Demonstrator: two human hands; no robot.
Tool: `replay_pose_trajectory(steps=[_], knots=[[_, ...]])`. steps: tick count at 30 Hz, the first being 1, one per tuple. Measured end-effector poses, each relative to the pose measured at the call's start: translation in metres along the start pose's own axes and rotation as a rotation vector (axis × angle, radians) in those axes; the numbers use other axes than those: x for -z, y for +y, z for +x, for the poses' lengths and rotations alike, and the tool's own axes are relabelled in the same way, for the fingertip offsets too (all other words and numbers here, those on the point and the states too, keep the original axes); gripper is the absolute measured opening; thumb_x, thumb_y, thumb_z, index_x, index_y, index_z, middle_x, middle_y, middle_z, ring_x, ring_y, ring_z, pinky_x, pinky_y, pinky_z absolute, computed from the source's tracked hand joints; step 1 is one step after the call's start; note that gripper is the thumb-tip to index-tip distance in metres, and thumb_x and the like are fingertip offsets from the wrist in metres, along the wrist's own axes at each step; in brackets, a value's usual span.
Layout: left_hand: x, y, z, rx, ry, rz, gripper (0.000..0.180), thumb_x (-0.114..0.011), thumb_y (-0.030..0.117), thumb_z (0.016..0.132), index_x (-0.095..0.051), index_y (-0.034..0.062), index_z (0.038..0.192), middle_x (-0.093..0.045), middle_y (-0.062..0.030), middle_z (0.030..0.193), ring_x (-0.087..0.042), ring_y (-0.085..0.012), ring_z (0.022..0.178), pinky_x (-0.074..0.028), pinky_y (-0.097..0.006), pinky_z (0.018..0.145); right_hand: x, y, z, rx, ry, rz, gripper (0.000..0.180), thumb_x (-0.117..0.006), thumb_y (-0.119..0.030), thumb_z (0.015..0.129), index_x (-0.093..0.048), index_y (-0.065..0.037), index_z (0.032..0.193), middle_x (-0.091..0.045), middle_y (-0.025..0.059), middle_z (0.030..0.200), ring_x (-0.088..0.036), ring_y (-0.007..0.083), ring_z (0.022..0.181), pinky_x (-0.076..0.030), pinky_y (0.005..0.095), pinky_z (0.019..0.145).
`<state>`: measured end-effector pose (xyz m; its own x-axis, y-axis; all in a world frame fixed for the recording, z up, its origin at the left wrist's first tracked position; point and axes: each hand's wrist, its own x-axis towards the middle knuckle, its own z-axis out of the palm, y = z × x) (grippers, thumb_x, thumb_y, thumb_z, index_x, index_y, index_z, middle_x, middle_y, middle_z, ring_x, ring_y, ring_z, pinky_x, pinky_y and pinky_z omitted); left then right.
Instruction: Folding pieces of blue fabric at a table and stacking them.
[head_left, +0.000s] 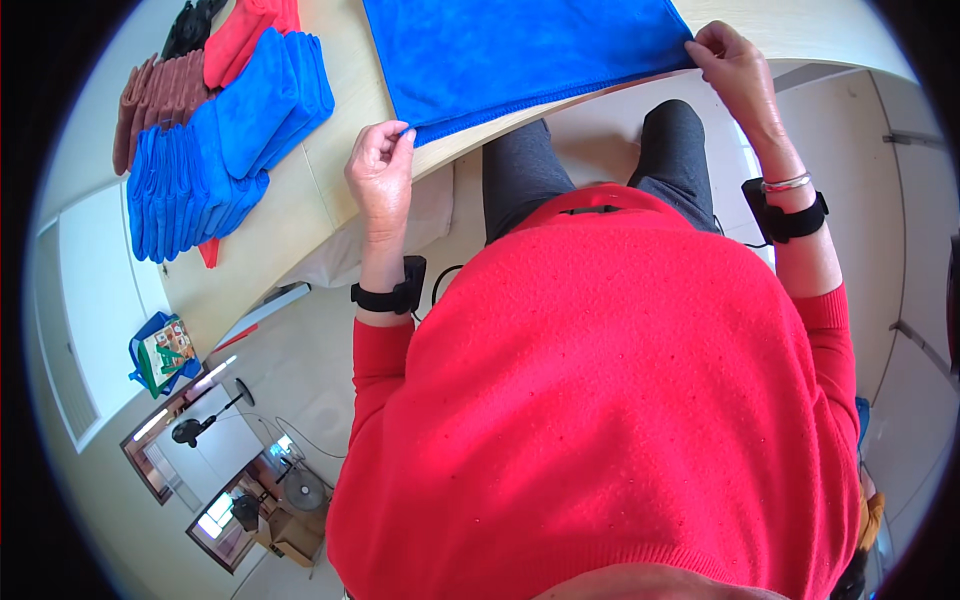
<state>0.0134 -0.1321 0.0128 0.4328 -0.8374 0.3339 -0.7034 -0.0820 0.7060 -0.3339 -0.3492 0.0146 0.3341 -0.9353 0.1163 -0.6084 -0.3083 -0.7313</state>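
Note:
A large blue cloth lies spread flat on the light wooden table, its near edge along the table's front edge. My left hand pinches the cloth's near left corner. The near right corner is pinched by my right hand. Both wrists carry black bands, and my red sweater fills the lower half of the view.
At the table's left lies a pile of folded blue cloths, with brown cloths and a red cloth behind it. A blue bag sits on the floor at the left. A fan on a stand stands below it.

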Motion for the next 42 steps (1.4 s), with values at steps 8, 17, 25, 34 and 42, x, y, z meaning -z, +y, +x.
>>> replay_pose_trajectory(steps=[8,17,25,34,42], knots=[[-0.001,0.014,0.003,-0.018,0.163,-0.030,0.012,-0.068,-0.003,0.075,-0.062,0.0018,0.084,-0.059,-0.0030,0.075,-0.052,-0.0088,0.060,-0.044,-0.023,0.056,0.017,-0.010,0.005,0.043,0.082,0.212,0.016,-0.063,-0.023,0.087,-0.063,-0.007,0.090,-0.060,0.0008,0.074,-0.058,0.0081,0.067,-0.048,0.0195,0.063],[0.000,0.011,-0.002,-0.208,-0.012,0.159,0.014,-0.067,-0.002,0.073,-0.062,0.0037,0.085,-0.061,-0.0079,0.081,-0.058,-0.0206,0.069,-0.048,-0.031,0.063,0.011,0.014,0.000,-0.120,-0.042,0.238,0.016,-0.064,-0.023,0.086,-0.063,-0.007,0.088,-0.059,0.0010,0.073,-0.057,0.0078,0.066,-0.049,0.0202,0.062],[0.014,0.024,0.001,-0.430,-0.215,0.451,0.020,-0.068,0.002,0.071,-0.061,0.0040,0.090,-0.059,-0.0111,0.092,-0.058,-0.0285,0.084,-0.047,-0.036,0.074,0.010,-0.003,-0.015,-0.099,-0.074,-0.221,0.014,-0.063,-0.020,0.085,-0.061,-0.006,0.089,-0.059,0.0040,0.073,-0.059,0.0146,0.064,-0.049,0.0250,0.061],[0.009,0.043,0.012,-0.668,-0.277,0.669,0.018,-0.063,0.006,0.075,-0.058,0.0039,0.092,-0.056,-0.0088,0.093,-0.054,-0.0265,0.085,-0.045,-0.036,0.076,0.002,-0.035,-0.025,0.679,0.025,-0.529,0.031,-0.066,-0.010,0.077,-0.055,-0.008,0.105,-0.055,0.0106,0.102,-0.056,0.0281,0.095,-0.049,0.0348,0.080],[-0.001,0.040,0.014,-0.502,-0.412,0.871,0.022,-0.059,0.003,0.074,-0.058,0.0015,0.096,-0.057,-0.0130,0.095,-0.055,-0.0286,0.088,-0.045,-0.037,0.080,0.009,-0.023,-0.013,0.730,-0.118,-0.496,0.025,-0.061,0.002,0.075,-0.057,-0.004,0.099,-0.056,0.0115,0.100,-0.054,0.0288,0.094,-0.047,0.0361,0.083]])
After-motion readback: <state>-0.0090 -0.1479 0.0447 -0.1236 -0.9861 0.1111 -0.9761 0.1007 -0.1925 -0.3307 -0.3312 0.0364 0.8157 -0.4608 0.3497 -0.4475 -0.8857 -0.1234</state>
